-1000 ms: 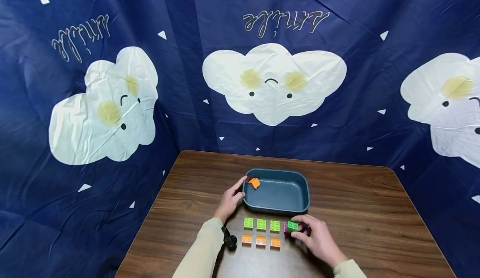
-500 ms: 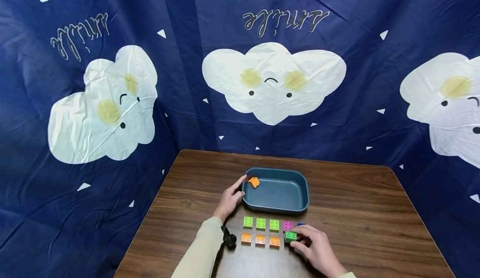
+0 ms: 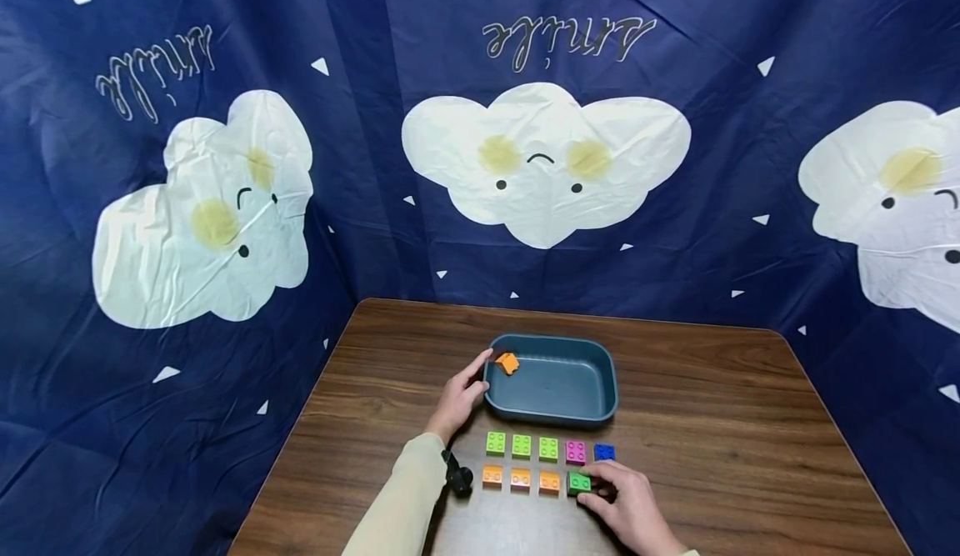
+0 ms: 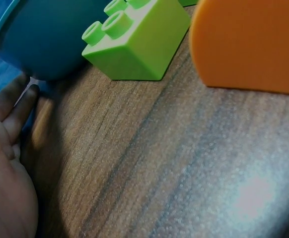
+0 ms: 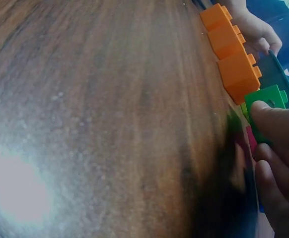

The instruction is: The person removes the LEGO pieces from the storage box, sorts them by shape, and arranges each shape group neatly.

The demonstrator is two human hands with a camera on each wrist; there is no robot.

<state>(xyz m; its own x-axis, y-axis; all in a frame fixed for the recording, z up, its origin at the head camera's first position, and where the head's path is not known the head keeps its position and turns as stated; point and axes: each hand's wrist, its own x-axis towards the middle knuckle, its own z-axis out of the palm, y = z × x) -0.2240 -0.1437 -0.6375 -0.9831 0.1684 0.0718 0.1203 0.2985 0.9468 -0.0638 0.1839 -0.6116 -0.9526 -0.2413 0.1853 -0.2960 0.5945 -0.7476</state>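
Note:
My right hand (image 3: 632,502) pinches a green toy building brick (image 3: 579,483) between thumb and fingers, at the right end of the front row. In the right wrist view the thumb lies against that green brick (image 5: 268,96). Spread along the left side of a dark teal tub (image 3: 555,416), my left hand (image 3: 456,398) touches its rim with fairly straight fingers. One orange brick (image 3: 507,363) lies tilted in the tub's far left corner. Beside the green brick stand orange bricks (image 3: 549,482). Behind them are lime bricks (image 3: 548,449), a pink brick (image 3: 575,453) and a blue brick (image 3: 604,452).
The brown wooden table (image 3: 697,398) extends to both sides. A dark blue cloth (image 3: 360,122) with printed clouds hangs around its back and sides. A black wrist camera (image 3: 460,479) sits under the left wrist, close to the orange row.
My right hand has brought the green brick toward the front, from over the pink brick to the end of the orange row. The pink and blue bricks are uncovered. The left hand stays put.

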